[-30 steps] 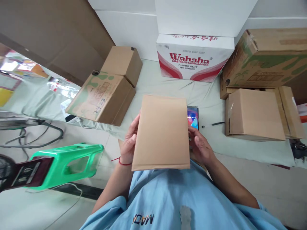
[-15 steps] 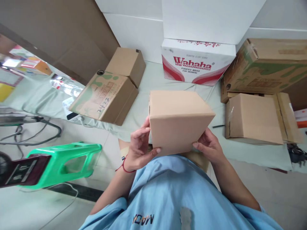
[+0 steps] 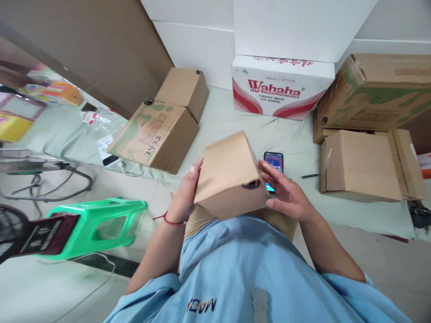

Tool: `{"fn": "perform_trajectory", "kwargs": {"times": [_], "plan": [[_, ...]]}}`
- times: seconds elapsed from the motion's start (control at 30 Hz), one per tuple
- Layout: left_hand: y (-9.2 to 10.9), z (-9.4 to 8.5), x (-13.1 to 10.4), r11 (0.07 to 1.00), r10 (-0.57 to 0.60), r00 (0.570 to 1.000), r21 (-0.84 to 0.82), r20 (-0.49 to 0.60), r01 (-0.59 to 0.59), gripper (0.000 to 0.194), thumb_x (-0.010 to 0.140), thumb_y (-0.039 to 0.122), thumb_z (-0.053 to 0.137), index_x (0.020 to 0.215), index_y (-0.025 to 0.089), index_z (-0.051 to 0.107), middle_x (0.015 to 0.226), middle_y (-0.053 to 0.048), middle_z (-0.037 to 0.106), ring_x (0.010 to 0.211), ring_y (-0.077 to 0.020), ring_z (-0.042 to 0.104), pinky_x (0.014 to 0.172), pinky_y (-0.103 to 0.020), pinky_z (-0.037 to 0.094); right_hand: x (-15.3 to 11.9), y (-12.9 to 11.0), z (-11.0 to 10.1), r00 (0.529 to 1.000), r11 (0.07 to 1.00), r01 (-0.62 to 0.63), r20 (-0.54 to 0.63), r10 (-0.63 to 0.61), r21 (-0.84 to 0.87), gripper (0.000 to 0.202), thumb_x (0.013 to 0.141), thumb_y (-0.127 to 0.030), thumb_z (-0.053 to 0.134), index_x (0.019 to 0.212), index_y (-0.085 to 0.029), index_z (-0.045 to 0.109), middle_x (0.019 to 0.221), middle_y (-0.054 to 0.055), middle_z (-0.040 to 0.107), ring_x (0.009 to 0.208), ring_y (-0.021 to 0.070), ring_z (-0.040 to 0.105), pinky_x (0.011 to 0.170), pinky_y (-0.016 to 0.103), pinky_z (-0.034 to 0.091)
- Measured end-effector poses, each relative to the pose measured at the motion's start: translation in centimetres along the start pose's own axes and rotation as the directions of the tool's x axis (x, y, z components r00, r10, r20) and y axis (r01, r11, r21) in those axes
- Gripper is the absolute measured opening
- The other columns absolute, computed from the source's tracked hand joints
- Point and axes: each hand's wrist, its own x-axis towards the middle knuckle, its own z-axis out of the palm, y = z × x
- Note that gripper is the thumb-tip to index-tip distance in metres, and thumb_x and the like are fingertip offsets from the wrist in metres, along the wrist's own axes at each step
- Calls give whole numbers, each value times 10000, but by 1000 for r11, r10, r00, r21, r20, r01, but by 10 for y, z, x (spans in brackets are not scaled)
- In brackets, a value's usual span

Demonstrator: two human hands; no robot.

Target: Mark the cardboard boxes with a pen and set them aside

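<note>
Above lap: left hand [image 3: 185, 195] and right hand [image 3: 286, 197] flank cardboard box [image 3: 229, 177], fingers [image 3: 269, 172] spread, pressing its sides.

Small cardboard box [image 3: 229, 172] held between both hands, tilted, close to person's chest. Left hand [image 3: 186, 195] flat against box's left side, red string at wrist. Right hand [image 3: 286, 195] at right side, fingers spread, touching box's corner. Phone [image 3: 273, 162] with lit screen just beyond right hand, partly covered by fingers. Pen [image 3: 310, 176] further right of right hand. Green stool [image 3: 97, 226] well left of left hand. Wahaha carton [image 3: 281, 92] beyond both hands.
</note>
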Motion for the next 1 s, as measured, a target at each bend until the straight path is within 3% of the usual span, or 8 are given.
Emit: {"fn": "perform_trajectory", "kwargs": {"times": [0.1,0.2,0.4,0.5,0.57,0.67,0.77,1.0], "plan": [[4,3,-3,984,-92,992,-143,85,103,884,941,899,514,1571,288,620,1689,-122,558,1556,-401,537,1211,-595,531,9,-6,-1,990,989,-15,-138,-6,-147,784,887,-435,900,1603,-363,590,1752,40,489,1673,322,388,1389,554,300],[5,6,-10,995,55,988,-88,143,-43,908,912,913,543,1633,362,542,1762,-91,461,1593,-410,474,1091,-517,612,14,-7,6,961,987,-75,-275,33,-142,752,922,-481,857,1605,-315,588,1652,68,608,1556,324,554,1335,528,414],[10,18,-14,933,230,973,285,1,-221,1140,805,683,885,1717,242,361,1716,-171,460,1586,-418,449,1326,-556,380,12,-16,20,976,998,-55,-214,45,-42,618,1002,-512,755,1567,-299,624,1671,69,583,1542,301,568,1290,489,489],[13,25,-8,935,212,975,304,-73,-181,1076,822,643,891,1688,236,397,1649,-164,520,1533,-404,510,1334,-571,366,6,-19,-1,938,959,-60,-343,-41,-276,473,1049,-489,668,1482,-301,692,1620,73,619,1496,294,595,1177,457,587],[13,28,-5,945,210,974,275,-86,-180,1036,839,636,881,1677,247,413,1632,-152,535,1522,-396,525,1336,-577,367,1,-15,-24,856,770,-286,-513,-63,-571,401,1071,-403,592,1415,-252,732,1484,128,688,1336,311,687,1063,460,633],[13,31,-2,931,272,956,280,-110,-233,1018,859,589,885,1693,280,390,1688,-141,487,1589,-385,464,1371,-570,310,-8,-4,-56,746,180,-665,-655,116,-725,460,1058,-234,478,1460,-177,694,1333,209,717,1095,338,770,956,494,629],[15,34,2,893,371,924,309,-91,-328,1052,879,507,893,1733,327,307,1783,-134,365,1683,-358,327,1399,-549,252,-12,6,-69,640,-222,-653,-685,349,-724,521,1043,-123,386,1507,-145,623,1224,236,746,1014,342,800,865,449,617],[16,32,14,839,429,903,364,17,-405,1025,879,483,890,1715,298,327,1696,-152,460,1650,-385,375,1369,-611,305,-6,16,-70,667,-298,-550,-625,406,-780,417,1072,-130,337,1329,-144,665,1196,226,760,1002,327,810,791,373,576]]}}
